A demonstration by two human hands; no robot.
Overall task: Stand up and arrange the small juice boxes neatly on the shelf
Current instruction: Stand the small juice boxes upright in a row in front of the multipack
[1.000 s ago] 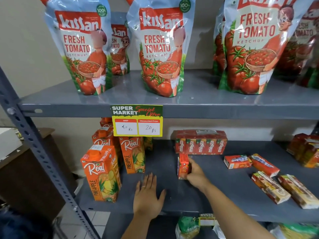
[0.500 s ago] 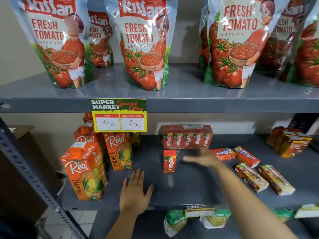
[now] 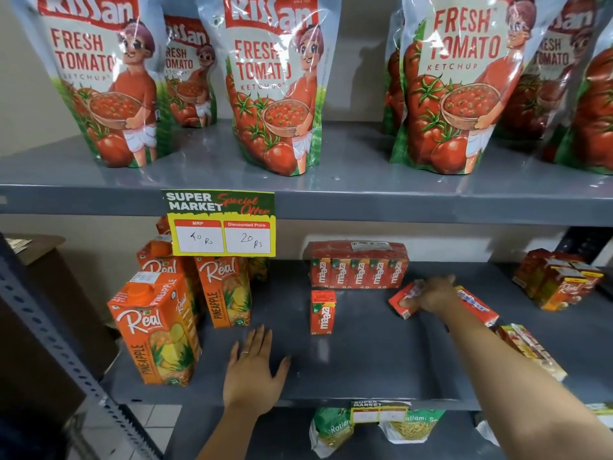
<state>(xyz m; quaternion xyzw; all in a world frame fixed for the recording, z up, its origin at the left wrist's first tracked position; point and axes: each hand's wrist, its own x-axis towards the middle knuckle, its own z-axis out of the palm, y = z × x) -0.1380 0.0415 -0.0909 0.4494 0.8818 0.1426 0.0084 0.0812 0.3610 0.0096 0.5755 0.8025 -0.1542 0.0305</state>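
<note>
Landmark: the wrapped Maaza multipack [image 3: 360, 265] at the back of your middle shelf [image 3: 365, 370].
Standing box: 1 small Maaza box [image 3: 322, 312] stands upright just in front of the multipack's left end, apart from it.
Your right hand [image 3: 431, 293]: to the right of the multipack's front corner, fingers curled over a lying red juice box [image 3: 402, 302], gripping it.
Your left hand [image 3: 253, 370]: flat on the shelf, fingers spread, well in front and left of the multipack, holding nothing.
Other lying boxes: 1 red box [image 3: 477, 307] just beyond your right wrist; more right of it, partly hidden by your forearm.
Pineapple cartons [image 3: 156, 330]: upright, left of the multipack.
</note>
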